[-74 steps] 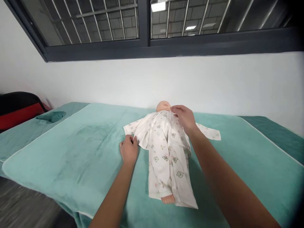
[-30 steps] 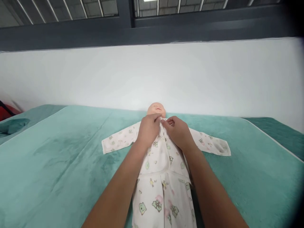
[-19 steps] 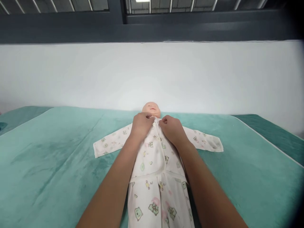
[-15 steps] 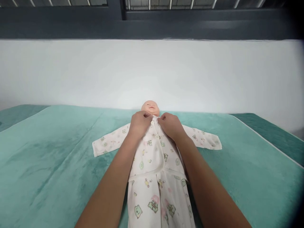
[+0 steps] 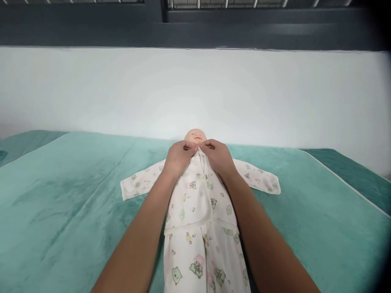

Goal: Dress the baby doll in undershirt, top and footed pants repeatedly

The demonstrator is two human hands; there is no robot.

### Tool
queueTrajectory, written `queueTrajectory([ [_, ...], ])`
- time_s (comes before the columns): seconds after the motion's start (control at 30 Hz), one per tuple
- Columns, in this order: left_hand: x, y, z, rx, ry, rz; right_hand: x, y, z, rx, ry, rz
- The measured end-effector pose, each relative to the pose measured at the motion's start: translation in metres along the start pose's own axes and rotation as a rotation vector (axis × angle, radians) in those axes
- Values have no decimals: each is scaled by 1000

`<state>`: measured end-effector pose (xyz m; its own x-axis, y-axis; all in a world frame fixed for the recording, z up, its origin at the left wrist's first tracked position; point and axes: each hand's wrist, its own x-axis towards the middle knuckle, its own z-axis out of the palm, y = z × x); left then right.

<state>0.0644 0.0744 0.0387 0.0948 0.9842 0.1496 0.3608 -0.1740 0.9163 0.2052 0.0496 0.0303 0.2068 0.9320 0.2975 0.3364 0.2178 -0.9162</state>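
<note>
A baby doll [image 5: 195, 135] lies on its back on a teal blanket [image 5: 67, 195], head toward the wall. It wears a white sleepsuit [image 5: 198, 203] printed with small bears, sleeves spread out to both sides. My left hand [image 5: 180, 156] and my right hand [image 5: 216, 156] meet at the sleepsuit's collar just under the doll's chin. Both hands are closed, pinching the two front edges of the cloth together. My forearms cover part of the sleepsuit's chest and legs.
A white wall [image 5: 195, 89] rises right behind the blanket, with a dark window frame [image 5: 195, 32] above it. A darker teal cover [image 5: 360, 175] shows at the blanket's right edge, and more on the far left.
My left hand came from the doll's left sleeve to the collar and joined my right hand. Both sleeves were spread out flat. Over the last second the hands crept slightly up toward the chin.
</note>
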Motion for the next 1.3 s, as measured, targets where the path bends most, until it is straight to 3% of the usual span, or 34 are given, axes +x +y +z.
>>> queueTrajectory([
  [0.27,1,-3,1,-95,-5,32,2,5,-1,-39,54,58],
  [0.47,-4,6,2,-282,27,-50,2,6,2,174,94,-47],
  [0.6,-9,13,4,-281,84,0,1,3,2,263,80,-102],
  [0.97,-5,4,11,-356,61,-51,-1,-3,-5,32,15,-24],
  [1.3,-3,1,8,-263,50,3,-2,0,-5,40,-26,-36],
])
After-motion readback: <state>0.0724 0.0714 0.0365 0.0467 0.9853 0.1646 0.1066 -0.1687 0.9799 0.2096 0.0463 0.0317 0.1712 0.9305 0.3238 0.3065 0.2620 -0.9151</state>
